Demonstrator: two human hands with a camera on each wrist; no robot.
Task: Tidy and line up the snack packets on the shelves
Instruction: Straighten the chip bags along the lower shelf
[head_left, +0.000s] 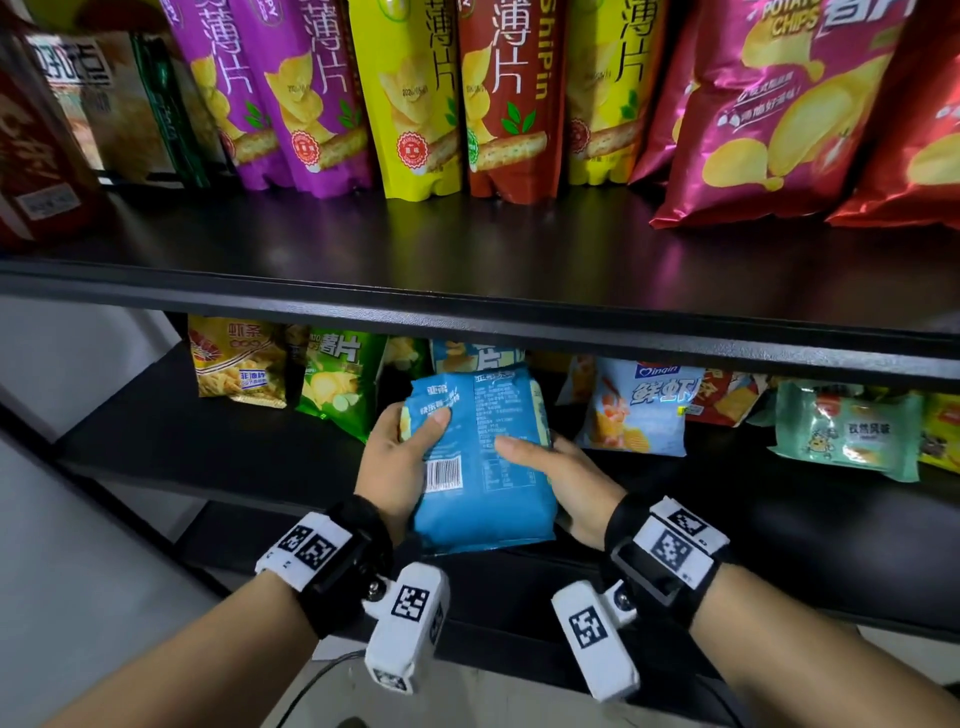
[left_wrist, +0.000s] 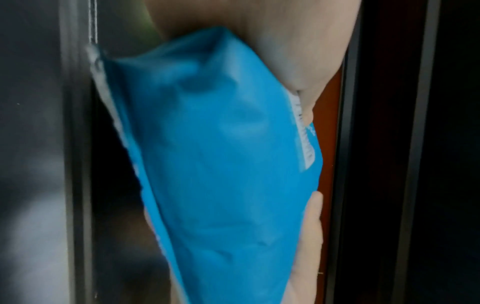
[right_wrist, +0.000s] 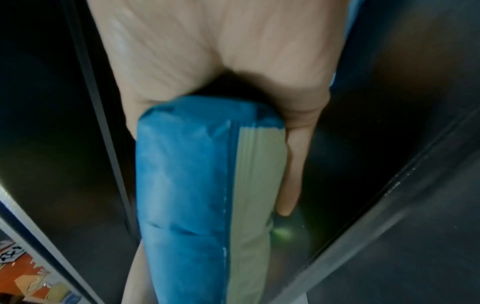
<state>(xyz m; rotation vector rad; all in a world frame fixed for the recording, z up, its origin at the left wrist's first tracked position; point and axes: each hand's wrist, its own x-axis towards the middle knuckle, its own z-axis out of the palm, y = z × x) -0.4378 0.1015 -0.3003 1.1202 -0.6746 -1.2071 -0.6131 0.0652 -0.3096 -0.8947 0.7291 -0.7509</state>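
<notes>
Both hands, left hand (head_left: 397, 457) and right hand (head_left: 563, 480), grip a blue packet (head_left: 480, 457) between green packet (head_left: 337, 382) and shrimp packet (head_left: 641, 410).

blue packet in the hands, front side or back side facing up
Back side up: the blue packet shows its barcode and fine print, gripped by the left hand and right hand.

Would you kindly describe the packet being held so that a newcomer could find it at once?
Look below the upper shelf, at the front of the lower shelf. The blue packet is gripped between the left hand and right hand. Unlike its neighbours, it shows its back, with a barcode.
</notes>
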